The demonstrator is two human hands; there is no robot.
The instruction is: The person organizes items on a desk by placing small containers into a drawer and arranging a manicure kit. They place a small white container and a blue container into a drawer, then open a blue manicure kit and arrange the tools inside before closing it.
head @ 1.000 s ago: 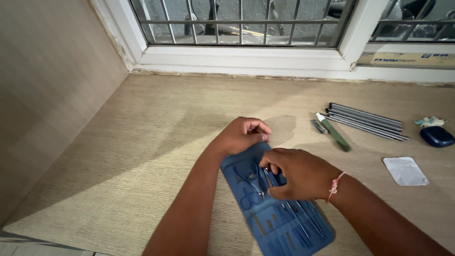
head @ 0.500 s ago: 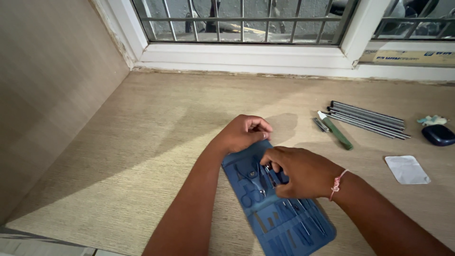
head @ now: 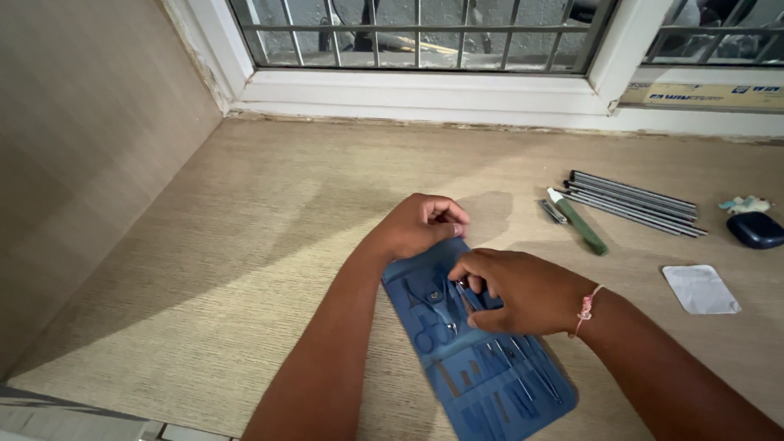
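While the left hand (head: 420,224) pins the blue case (head: 482,371), the right hand's (head: 523,290) grip pinches a tool (head: 467,294) inside.

A matt blue leather-like tool case (head: 482,371) of shiny metal tools (head: 438,306) lies on the matt wood-grain tabletop (head: 245,237).

At a wooden table (head: 245,237) below a barred window (head: 416,37), a person's left hand (head: 420,227) pins the top edge of an open blue tool case (head: 478,359) while the right hand (head: 518,290) pinches a small metal tool (head: 464,292) inside it; grey rods (head: 633,204) and a green pen (head: 578,222) lie nearby.
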